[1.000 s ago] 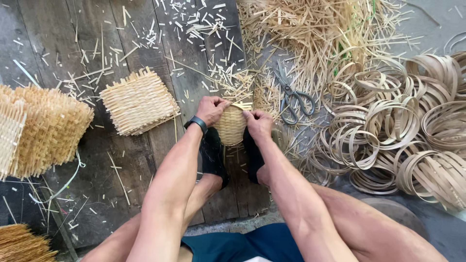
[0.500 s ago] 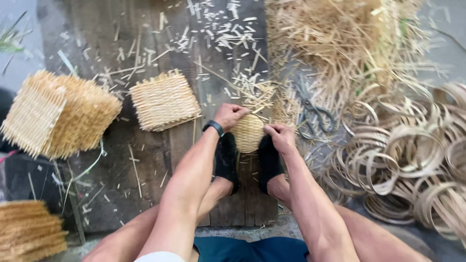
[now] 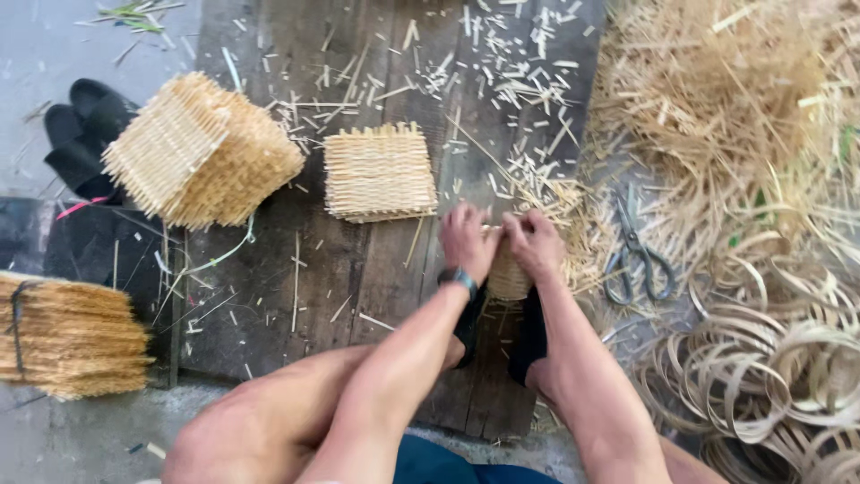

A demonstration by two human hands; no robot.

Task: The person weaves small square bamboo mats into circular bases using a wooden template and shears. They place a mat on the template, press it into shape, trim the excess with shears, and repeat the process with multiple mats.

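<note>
Hands meet over a small woven basket (image 3: 509,276) at centre of the wooden boards (image 3: 269,305), basket wedged between two dark-socked feet (image 3: 530,336). Left hand (image 3: 466,240) curled, fingers closed on the basket's left rim, wrist bent down, watch (image 3: 459,280) on wrist. Right hand (image 3: 535,244) curled too, grip closed on the right rim, knuckles up. Forearms run from near edge and converge far. Flat woven panel (image 3: 380,172) just far-left of hands. Woven stack (image 3: 202,152) further left. Scissors (image 3: 634,255) right of hands, strip coils (image 3: 761,376) near right.
</note>
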